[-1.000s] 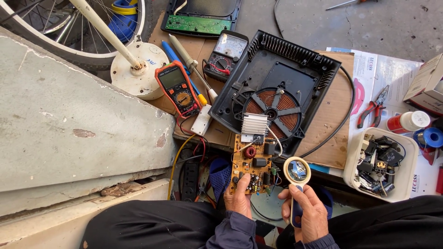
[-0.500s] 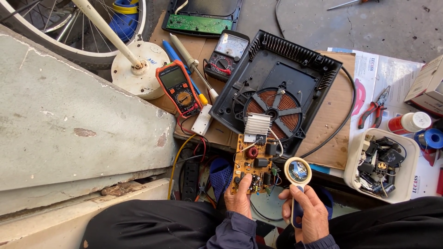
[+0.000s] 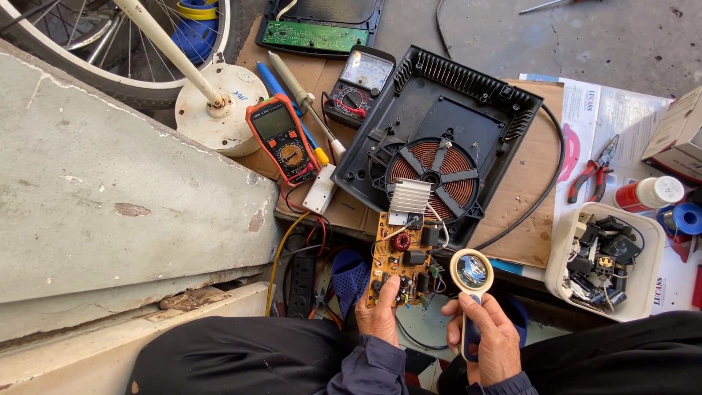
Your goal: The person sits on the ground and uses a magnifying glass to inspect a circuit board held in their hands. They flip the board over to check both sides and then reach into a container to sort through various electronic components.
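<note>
Left hand pinches the near edge of the orange circuit board, thumb on top, board tilted up off the ground. Right hand wrapped around the handle of a magnifying glass, lens just right of the board, not over it. Board's finned heatsink end sits against the open black induction cooker housing, copper coil exposed, wires run between the two. Housing rests on cardboard. Right: white tub of spare parts, red-handled pliers on paper. Left of housing: orange digital multimeter, black analog meter, screwdrivers. Far: green PCB in a black panel, white fan base, bicycle wheel
</note>
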